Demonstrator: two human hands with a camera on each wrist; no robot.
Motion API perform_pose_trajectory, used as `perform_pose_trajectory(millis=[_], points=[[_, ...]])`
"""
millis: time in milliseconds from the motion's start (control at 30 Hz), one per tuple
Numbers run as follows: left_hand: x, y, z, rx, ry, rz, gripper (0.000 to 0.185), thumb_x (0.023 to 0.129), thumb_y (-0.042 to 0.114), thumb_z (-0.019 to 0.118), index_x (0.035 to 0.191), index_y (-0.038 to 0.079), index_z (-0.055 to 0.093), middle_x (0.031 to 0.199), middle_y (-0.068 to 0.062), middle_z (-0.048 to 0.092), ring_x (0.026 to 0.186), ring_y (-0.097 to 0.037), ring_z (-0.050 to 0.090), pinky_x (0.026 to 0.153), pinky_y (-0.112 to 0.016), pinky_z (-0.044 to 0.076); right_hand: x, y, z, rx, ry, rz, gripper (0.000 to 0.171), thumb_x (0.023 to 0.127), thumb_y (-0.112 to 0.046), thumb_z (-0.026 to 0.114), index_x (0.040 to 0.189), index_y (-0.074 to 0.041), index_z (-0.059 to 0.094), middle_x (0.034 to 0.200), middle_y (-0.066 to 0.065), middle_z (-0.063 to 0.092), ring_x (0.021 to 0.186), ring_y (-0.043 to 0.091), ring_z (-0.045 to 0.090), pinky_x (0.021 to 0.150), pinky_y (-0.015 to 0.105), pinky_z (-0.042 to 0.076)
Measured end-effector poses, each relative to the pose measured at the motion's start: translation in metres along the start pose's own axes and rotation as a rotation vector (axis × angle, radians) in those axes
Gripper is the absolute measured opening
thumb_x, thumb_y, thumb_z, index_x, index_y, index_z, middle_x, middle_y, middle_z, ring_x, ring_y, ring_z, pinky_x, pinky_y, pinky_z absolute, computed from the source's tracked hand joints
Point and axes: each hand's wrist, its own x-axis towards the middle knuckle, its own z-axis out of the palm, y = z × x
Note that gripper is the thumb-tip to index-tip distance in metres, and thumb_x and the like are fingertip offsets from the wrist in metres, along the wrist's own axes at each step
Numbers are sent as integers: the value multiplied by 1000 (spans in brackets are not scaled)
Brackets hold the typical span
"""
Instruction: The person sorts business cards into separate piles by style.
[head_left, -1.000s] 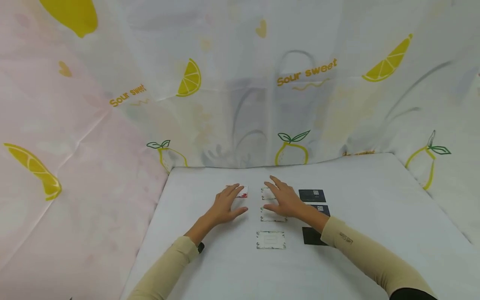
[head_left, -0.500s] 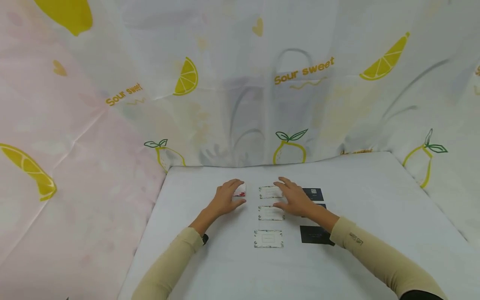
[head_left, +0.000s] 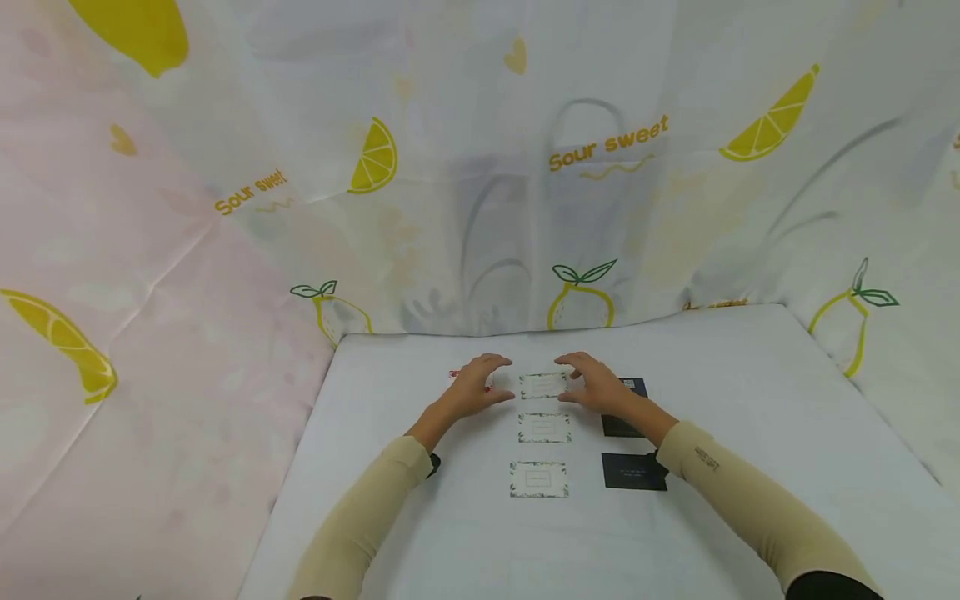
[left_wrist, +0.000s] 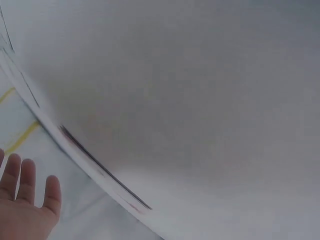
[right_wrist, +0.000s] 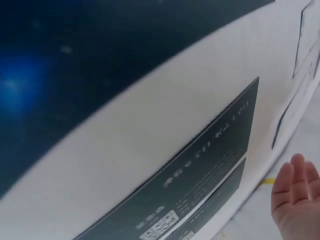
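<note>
My left hand [head_left: 474, 390] hovers at the left of the far white card [head_left: 543, 385], thumb and fingers spread apart in a loose curve. Beneath it a red-and-white card [head_left: 454, 374] is mostly hidden. My right hand [head_left: 596, 388] is at the far white card's right end, fingers bent, with a gap between thumb and fingers; whether it touches the card I cannot tell. Neither hand holds anything. Nearer to me lie a middle white card [head_left: 544, 427] and a front white card [head_left: 539, 480], all with leafy borders. Dark cards [right_wrist: 215, 140] lie under my right hand and forearm.
The front dark card [head_left: 633, 472] lies beside my right sleeve. All the cards rest flat on a white table [head_left: 555, 550]. A lemon-print cloth [head_left: 450, 208] hangs along the table's back edge and rises at both sides.
My left hand has moved right, away from the red-and-white card towards the white column. My right hand shifted right earlier, uncovering the white cards, and its fingers look more bent. The cards stay put.
</note>
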Motion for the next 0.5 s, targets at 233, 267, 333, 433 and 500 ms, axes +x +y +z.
perform_pose_trajectory(millis=[233,267,333,433,500], points=[[26,12,11,51,-115,-17,59,87,39,75,137,13,57,141,-8,56,134,-27,48,110,-52,36,10,1,-1,-12,-44,15,61,82,-20,82,133,-1,57,129,18,59,103,31,62,89,46,50],[29,13,13,49,-128,-19,59,87,39,75,137,13,57,141,-8,56,134,-27,48,110,-51,36,12,2,0,-17,-55,23,61,81,-21,82,133,-1,58,127,18,60,102,30,62,89,46,50],[34,15,17,50,-151,-28,60,86,38,76,137,14,57,140,-8,56,133,-27,50,110,-52,36,17,3,1,-24,-76,43,62,80,-22,83,132,-1,58,124,18,59,100,28,61,88,45,50],[39,18,21,63,-179,-51,61,85,37,78,137,14,58,140,-8,57,132,-26,50,108,-53,37,22,5,5,-6,-105,89,66,77,-21,85,133,0,57,122,19,56,99,27,57,88,44,49],[42,18,24,88,-195,-74,61,84,36,78,137,14,58,140,-7,57,132,-26,51,107,-53,37,25,6,7,7,-113,121,66,76,-20,86,132,0,57,121,19,54,99,25,56,89,43,48]])
